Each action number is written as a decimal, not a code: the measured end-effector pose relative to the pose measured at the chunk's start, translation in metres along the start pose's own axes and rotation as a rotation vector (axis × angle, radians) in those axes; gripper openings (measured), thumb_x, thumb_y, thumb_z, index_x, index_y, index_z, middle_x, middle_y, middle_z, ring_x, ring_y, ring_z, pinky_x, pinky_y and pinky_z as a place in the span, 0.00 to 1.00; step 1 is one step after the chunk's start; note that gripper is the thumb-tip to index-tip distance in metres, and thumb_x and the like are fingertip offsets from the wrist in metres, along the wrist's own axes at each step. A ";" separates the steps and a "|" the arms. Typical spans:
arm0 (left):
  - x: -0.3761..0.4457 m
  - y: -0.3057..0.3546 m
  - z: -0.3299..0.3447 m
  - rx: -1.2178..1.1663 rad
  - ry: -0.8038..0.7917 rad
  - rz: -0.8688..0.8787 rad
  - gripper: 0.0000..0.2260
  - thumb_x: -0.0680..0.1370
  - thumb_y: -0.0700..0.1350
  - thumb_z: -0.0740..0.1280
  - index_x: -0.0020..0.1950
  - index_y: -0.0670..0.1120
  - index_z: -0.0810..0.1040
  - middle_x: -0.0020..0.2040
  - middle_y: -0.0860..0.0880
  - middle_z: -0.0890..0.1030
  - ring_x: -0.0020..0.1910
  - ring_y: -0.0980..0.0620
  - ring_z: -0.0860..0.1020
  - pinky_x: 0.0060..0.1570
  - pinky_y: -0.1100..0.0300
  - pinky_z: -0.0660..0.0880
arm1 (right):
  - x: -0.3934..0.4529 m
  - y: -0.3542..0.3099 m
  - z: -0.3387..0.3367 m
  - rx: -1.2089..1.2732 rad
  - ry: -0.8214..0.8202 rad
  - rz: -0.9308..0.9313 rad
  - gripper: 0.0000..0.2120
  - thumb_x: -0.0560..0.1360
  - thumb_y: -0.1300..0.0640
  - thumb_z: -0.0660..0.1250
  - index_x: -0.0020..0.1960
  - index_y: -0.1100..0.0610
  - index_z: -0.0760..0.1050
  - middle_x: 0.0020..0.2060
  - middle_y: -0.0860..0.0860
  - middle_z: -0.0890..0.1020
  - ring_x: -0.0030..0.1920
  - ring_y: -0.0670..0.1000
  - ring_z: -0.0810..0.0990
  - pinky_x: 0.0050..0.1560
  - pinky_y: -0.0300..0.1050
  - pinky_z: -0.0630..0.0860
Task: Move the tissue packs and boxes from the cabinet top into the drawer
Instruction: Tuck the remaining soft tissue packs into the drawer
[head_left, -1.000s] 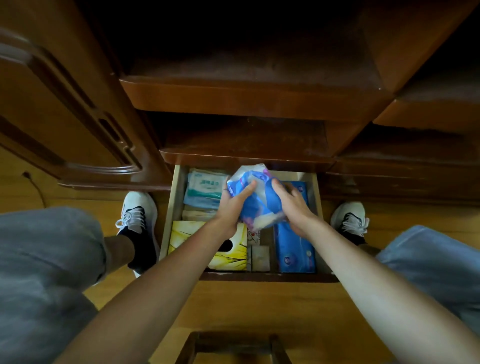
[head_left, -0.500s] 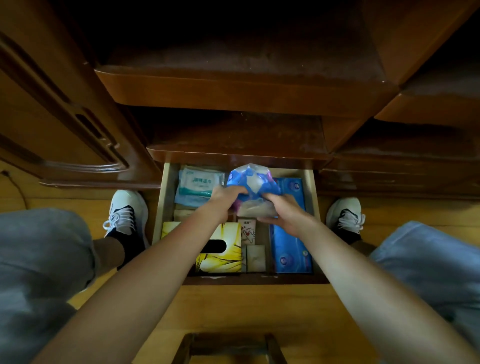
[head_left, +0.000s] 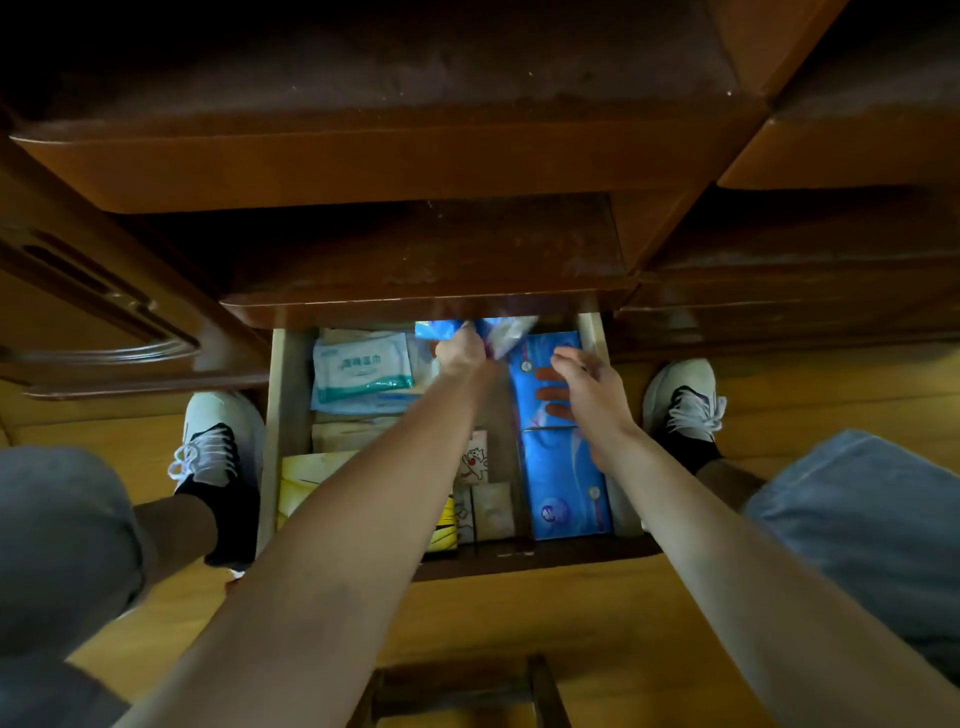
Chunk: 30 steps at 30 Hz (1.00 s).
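The drawer (head_left: 280, 415) stands pulled out below the dark wooden cabinet top (head_left: 415, 291). My left hand (head_left: 460, 351) grips a blue and white plastic tissue pack (head_left: 498, 332) at the drawer's far end, partly hidden under the cabinet edge. My right hand (head_left: 587, 389) hovers with fingers spread over a long blue tissue pack (head_left: 563, 483) on the drawer's right side. A white and teal wet wipes pack (head_left: 363, 371) lies at the far left. A yellow tissue box (head_left: 311, 483) sits at the near left, partly under my forearm. Small tissue packets (head_left: 475, 462) fill the middle.
My two white sneakers (head_left: 218, 447) rest on the wooden floor either side of the drawer. An open cabinet door (head_left: 93, 291) juts out at the left. A wooden stool frame (head_left: 457, 686) shows at the bottom edge.
Both hands carried the blue and white pack from above the drawer's middle to its far end. My right hand let go of it and pulled back over the long blue pack.
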<state>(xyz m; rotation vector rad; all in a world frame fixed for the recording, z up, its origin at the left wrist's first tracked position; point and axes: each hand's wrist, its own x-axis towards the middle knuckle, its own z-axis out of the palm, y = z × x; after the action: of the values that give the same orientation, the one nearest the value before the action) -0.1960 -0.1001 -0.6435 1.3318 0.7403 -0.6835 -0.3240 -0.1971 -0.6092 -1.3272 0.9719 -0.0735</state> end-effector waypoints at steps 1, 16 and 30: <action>0.000 -0.001 0.005 -0.014 -0.018 -0.026 0.12 0.84 0.41 0.58 0.61 0.37 0.76 0.52 0.37 0.76 0.40 0.49 0.74 0.28 0.68 0.71 | 0.000 0.002 -0.002 0.002 -0.002 -0.002 0.07 0.78 0.48 0.68 0.56 0.44 0.78 0.48 0.49 0.87 0.47 0.48 0.87 0.41 0.41 0.80; 0.008 -0.003 -0.060 1.077 0.268 0.671 0.21 0.81 0.51 0.65 0.66 0.37 0.71 0.64 0.38 0.74 0.63 0.38 0.73 0.61 0.47 0.70 | 0.006 0.004 0.002 -0.861 -0.139 -0.467 0.18 0.81 0.48 0.63 0.70 0.50 0.74 0.62 0.47 0.80 0.63 0.46 0.77 0.61 0.47 0.75; 0.039 -0.004 -0.044 1.362 0.028 0.749 0.22 0.78 0.48 0.69 0.69 0.43 0.70 0.65 0.42 0.75 0.65 0.42 0.72 0.64 0.47 0.72 | 0.055 0.016 0.049 -1.511 0.122 -0.655 0.33 0.76 0.46 0.67 0.74 0.61 0.62 0.59 0.58 0.81 0.67 0.60 0.72 0.72 0.60 0.62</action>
<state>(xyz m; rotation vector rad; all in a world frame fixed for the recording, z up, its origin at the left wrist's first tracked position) -0.1797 -0.0573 -0.6807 2.6326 -0.3980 -0.5107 -0.2663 -0.1857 -0.6561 -3.0278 0.5555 0.1187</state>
